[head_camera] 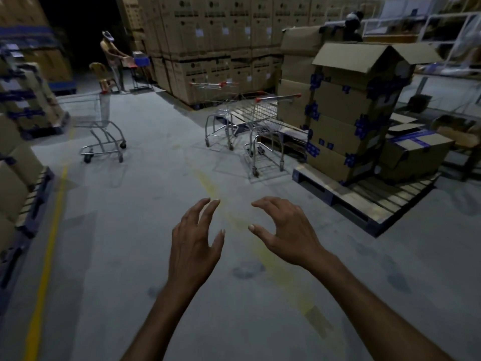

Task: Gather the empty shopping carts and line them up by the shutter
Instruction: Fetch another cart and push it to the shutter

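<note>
Well to the left of the taped box stack, across the open floor and near a yellow floor line, one empty shopping cart stands alone, its basket toward the camera. It looks left wherever it was last used. Closer to the stack, a second cart sits just left of a third cart, which stands just beside the stack's near-left corner with its red-tipped handle toward the boxes. These two stand at different angles, not nested, so they look abandoned rather than lined up. No shutter shows in this view.

In the foreground, on the near side of the stack, the left hand and right hand hang above bare floor and hold nothing. Their fingers are spread and lightly bent, palms down. Judging by that pose, they are readied for a cart handle, most likely one of the pair ahead. Gathering seems barely begun.
</note>
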